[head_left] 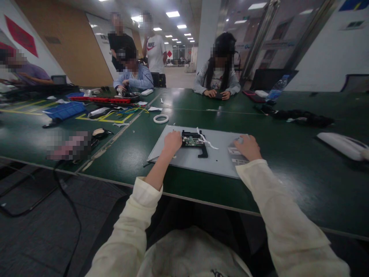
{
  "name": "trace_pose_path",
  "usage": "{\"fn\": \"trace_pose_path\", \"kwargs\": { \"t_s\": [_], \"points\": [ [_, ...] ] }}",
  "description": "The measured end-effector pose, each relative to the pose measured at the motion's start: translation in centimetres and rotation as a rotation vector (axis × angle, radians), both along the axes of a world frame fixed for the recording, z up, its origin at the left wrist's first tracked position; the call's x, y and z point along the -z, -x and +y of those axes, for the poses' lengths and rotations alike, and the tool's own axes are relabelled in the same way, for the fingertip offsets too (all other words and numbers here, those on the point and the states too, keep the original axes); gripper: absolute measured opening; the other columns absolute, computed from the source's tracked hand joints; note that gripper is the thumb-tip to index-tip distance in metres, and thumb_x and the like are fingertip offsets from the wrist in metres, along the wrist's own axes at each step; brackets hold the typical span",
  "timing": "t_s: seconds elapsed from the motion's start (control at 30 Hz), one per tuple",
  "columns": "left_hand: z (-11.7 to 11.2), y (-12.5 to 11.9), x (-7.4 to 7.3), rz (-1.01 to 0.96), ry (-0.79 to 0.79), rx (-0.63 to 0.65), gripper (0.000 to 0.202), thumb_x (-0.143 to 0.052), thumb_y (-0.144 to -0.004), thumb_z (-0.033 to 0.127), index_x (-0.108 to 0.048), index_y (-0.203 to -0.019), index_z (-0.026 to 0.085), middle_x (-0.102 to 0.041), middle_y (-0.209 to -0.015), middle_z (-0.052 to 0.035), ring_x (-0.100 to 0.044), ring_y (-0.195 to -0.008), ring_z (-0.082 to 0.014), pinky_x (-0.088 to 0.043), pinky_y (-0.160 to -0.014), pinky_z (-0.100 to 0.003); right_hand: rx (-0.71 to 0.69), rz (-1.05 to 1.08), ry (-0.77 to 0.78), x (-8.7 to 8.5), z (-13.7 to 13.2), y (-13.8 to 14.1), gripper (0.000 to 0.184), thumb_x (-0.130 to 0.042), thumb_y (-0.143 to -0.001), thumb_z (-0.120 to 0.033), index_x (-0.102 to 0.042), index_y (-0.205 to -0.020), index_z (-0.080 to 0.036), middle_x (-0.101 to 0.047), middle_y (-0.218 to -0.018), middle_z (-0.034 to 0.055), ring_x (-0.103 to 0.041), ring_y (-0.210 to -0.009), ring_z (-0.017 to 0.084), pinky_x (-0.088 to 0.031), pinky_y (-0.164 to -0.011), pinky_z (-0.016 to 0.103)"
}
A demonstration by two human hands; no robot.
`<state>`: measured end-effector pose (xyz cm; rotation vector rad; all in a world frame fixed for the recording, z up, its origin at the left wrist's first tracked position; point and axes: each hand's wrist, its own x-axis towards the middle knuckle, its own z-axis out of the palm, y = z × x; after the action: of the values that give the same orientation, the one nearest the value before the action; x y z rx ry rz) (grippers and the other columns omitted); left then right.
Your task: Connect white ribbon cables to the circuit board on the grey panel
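Note:
A grey flat panel (pixel 178 157) lies on the green table (pixel 127 154) in front of me. On it sits a small green circuit board (pixel 192 141) with a black bracket (pixel 203 151) and a white ribbon cable (pixel 206 139). My left hand (pixel 172 142) is curled closed against the board's left edge; whether it grips the board is hidden. My right hand (pixel 247 146) rests on the panel's right part, fingers bent down over white labels (pixel 235 152); the fingertips are hidden.
A white tape ring (pixel 160 118) lies beyond the panel. A blue tray (pixel 65 110), red strip (pixel 98 100) and cables sit at the left. Two people sit across the table, others stand behind. A water bottle (pixel 277 89) and white object (pixel 343 145) are right.

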<state>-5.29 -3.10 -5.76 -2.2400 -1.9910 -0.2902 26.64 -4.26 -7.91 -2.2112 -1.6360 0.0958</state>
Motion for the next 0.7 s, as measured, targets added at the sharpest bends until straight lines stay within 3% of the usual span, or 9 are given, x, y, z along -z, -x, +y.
{"fn": "trace_pose_path", "kwargs": {
  "t_s": [0.23,0.47,0.7],
  "points": [
    [0.1,-0.2,0.3,-0.002,-0.035,-0.008,0.031,-0.031,-0.091,0.027,-0.058,-0.102,0.014,-0.059,-0.104,-0.0135,-0.055,-0.100,-0.0241,-0.046,-0.079,-0.032,-0.036,-0.118,0.019,0.4,-0.1,0.8,0.056,-0.042,-0.083,-0.049,-0.049,-0.130,-0.017,-0.033,-0.137,0.0201,-0.040,-0.120,0.036,-0.034,-0.094,0.050],
    [0.0,-0.5,0.1,-0.050,-0.086,0.015,0.040,-0.027,-0.093,0.042,-0.054,-0.105,0.015,-0.056,-0.108,-0.0133,-0.054,-0.101,-0.0246,-0.045,-0.079,-0.033,-0.086,-0.149,0.049,0.3,0.0,1.2,0.056,-0.039,-0.085,-0.052,-0.049,-0.129,-0.018,-0.042,-0.131,0.0174,-0.041,-0.117,0.037,-0.034,-0.092,0.051],
    [0.0,-0.9,0.1,-0.137,-0.081,0.121,0.034,-0.037,-0.092,0.037,-0.048,-0.115,0.015,-0.054,-0.112,-0.0118,-0.056,-0.099,-0.0211,-0.044,-0.080,-0.028,-0.101,-0.153,0.075,0.6,0.1,1.3,0.056,-0.035,-0.086,-0.052,-0.047,-0.130,-0.020,-0.041,-0.135,0.0150,-0.037,-0.119,0.038,-0.033,-0.092,0.053]
  ]
}}
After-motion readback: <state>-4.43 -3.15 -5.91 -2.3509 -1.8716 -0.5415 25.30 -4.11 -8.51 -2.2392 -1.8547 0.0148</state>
